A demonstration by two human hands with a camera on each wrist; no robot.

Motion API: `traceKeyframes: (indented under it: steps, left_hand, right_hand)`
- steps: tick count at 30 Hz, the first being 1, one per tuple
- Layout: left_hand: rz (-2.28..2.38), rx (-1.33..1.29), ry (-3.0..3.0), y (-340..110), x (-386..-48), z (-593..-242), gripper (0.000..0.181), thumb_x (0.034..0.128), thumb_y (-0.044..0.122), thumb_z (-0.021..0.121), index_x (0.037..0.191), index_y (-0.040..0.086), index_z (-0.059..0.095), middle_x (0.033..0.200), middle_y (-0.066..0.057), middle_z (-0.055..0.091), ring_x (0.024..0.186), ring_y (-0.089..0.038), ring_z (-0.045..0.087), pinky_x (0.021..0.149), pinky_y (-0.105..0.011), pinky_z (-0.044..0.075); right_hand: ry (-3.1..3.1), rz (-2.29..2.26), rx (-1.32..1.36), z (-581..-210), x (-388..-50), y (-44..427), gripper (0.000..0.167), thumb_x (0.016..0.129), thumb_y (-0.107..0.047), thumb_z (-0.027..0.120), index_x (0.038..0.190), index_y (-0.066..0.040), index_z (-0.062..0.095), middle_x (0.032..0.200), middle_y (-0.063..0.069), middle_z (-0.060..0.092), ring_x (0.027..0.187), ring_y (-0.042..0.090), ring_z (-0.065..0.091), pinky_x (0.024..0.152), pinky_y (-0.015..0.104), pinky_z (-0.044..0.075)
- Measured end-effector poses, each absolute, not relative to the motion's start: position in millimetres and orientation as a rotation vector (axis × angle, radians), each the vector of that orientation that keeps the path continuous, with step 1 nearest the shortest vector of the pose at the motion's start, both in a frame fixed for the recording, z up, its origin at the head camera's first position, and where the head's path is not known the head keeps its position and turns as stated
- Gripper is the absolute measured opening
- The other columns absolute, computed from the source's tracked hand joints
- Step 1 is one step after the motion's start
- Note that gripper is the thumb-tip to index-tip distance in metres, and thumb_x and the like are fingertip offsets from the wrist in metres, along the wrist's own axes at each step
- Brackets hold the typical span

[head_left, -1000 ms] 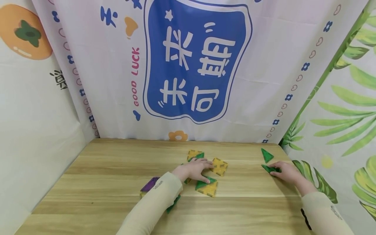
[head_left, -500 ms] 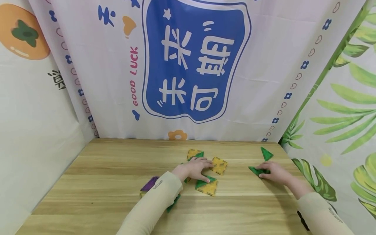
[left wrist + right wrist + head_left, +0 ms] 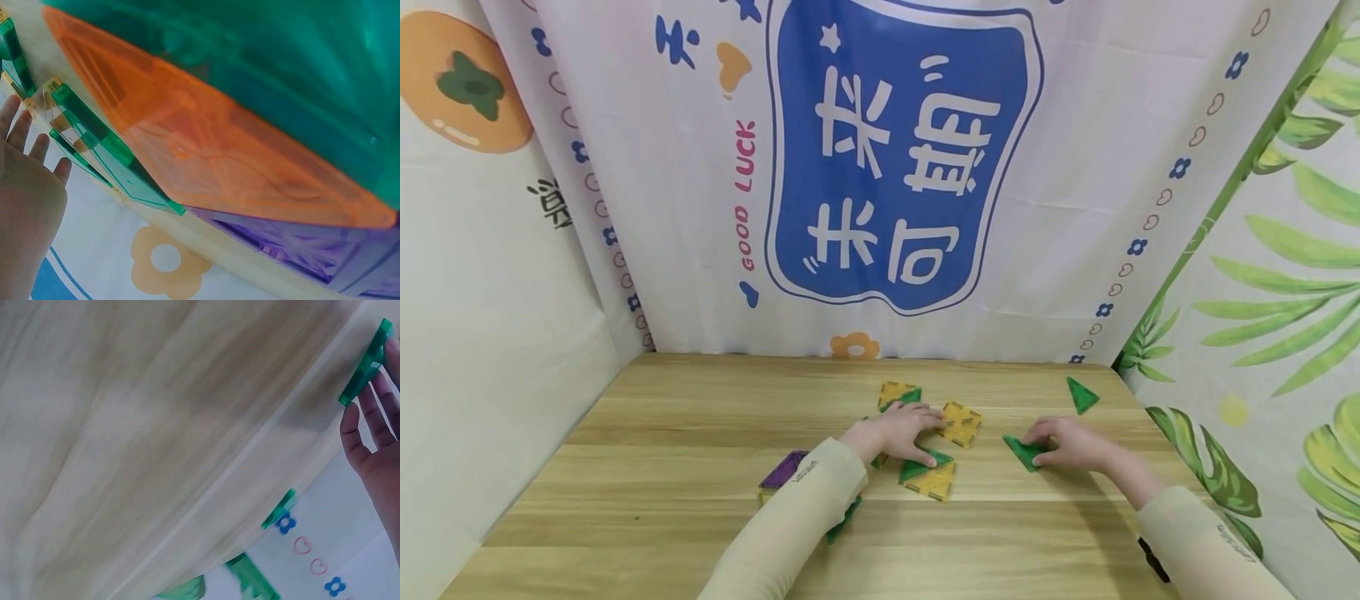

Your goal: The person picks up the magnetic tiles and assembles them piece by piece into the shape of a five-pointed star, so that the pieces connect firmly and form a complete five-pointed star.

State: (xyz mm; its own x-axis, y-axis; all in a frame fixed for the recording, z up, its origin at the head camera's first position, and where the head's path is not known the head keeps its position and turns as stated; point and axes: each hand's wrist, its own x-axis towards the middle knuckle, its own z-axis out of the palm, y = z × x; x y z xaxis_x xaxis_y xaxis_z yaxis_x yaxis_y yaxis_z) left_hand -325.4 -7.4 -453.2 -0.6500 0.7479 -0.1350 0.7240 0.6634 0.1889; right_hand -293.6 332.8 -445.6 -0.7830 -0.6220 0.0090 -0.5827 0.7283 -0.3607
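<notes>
In the head view, my right hand [image 3: 1075,443] pinches a green triangular magnetic tile [image 3: 1019,452] between thumb and fingers, right of the middle of the table. The right wrist view shows this green tile [image 3: 366,365] at the fingertips. My left hand [image 3: 901,435] rests spread over a group of flat tiles, its thumb on a green triangle [image 3: 916,468] that adjoins a yellow piece [image 3: 936,483]. A yellow square tile [image 3: 962,425] lies by its fingertips. Beyond the hand are another yellow tile [image 3: 895,392] and a green one, partly covered.
A loose green triangle [image 3: 1082,395] lies near the table's back right corner. Beside the left forearm stands a built piece with a purple face [image 3: 782,469], partly hidden; its orange face [image 3: 187,137] fills the left wrist view. A printed curtain [image 3: 700,317] borders the wooden table.
My right hand has moved left across the table with the green triangle, away from the loose green triangle. My left hand has stayed over the tiles.
</notes>
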Motion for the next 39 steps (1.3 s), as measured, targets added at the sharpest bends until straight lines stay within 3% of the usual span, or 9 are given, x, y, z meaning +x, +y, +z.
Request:
traceKeyframes:
  steps: [11, 15, 18, 23, 30, 39]
  left_hand:
    - [0.192, 1.191, 2.669, -7.2, -325.4, -453.5, 0.073, 0.0830, 0.058, 0.060, 0.144, 0.026, 0.038, 0.154, 0.006, 0.028, 0.143, -0.021, 0.020, 0.113, -0.055, 0.019]
    - [0.223, 1.198, 2.664, -8.6, -326.4, -454.8, 0.074, 0.0824, 0.058, 0.060, 0.145, 0.025, 0.039, 0.154, 0.006, 0.028, 0.143, -0.022, 0.021, 0.112, -0.056, 0.019]
    - [0.241, 1.201, 2.662, -10.0, -327.2, -455.0, 0.075, 0.0818, 0.059, 0.059, 0.144, 0.024, 0.039, 0.154, 0.005, 0.028, 0.143, -0.023, 0.020, 0.112, -0.056, 0.019]
    - [0.246, 1.203, 2.662, -11.1, -328.3, -454.7, 0.074, 0.0818, 0.059, 0.059, 0.144, 0.024, 0.040, 0.154, 0.005, 0.029, 0.143, -0.023, 0.020, 0.112, -0.057, 0.019]
    - [0.233, 1.214, 2.671, -11.2, -326.5, -453.9, 0.074, 0.0811, 0.060, 0.059, 0.143, 0.022, 0.041, 0.153, 0.003, 0.031, 0.143, -0.023, 0.022, 0.112, -0.058, 0.019]
    - [0.237, 1.222, 2.677, -10.0, -324.0, -456.6, 0.076, 0.0815, 0.060, 0.059, 0.144, 0.021, 0.040, 0.153, 0.002, 0.030, 0.143, -0.022, 0.021, 0.112, -0.057, 0.020]
  right_hand:
    - [2.697, -0.696, -1.035, -450.3, -296.1, 321.5, 0.029, 0.084, -0.019, 0.072, 0.110, -0.007, 0.067, 0.101, 0.001, 0.063, 0.085, 0.011, 0.057, 0.072, 0.026, 0.051]
    - [2.787, -0.769, -0.962, -451.0, -303.2, 337.6, 0.034, 0.084, -0.017, 0.072, 0.114, -0.004, 0.065, 0.105, 0.009, 0.064, 0.089, 0.024, 0.058, 0.072, 0.035, 0.052]
    - [2.942, -0.716, -0.852, -451.0, -309.9, 353.6, 0.040, 0.081, -0.019, 0.074, 0.116, -0.003, 0.063, 0.113, 0.016, 0.062, 0.099, 0.035, 0.059, 0.082, 0.048, 0.051]
    - [3.048, -0.646, -0.617, -449.7, -319.2, 376.5, 0.053, 0.082, -0.020, 0.073, 0.126, 0.002, 0.054, 0.130, 0.032, 0.046, 0.120, 0.052, 0.041, 0.097, 0.064, 0.035]
    - [3.050, -0.618, -0.431, -453.3, -330.1, 396.5, 0.066, 0.083, -0.024, 0.072, 0.134, 0.008, 0.044, 0.138, 0.039, 0.030, 0.123, 0.058, 0.030, 0.099, 0.067, 0.029]
    - [3.086, -0.507, -0.353, -460.0, -331.6, 403.2, 0.055, 0.088, -0.021, 0.065, 0.127, 0.013, 0.047, 0.128, 0.043, 0.038, 0.116, 0.060, 0.037, 0.096, 0.066, 0.034]
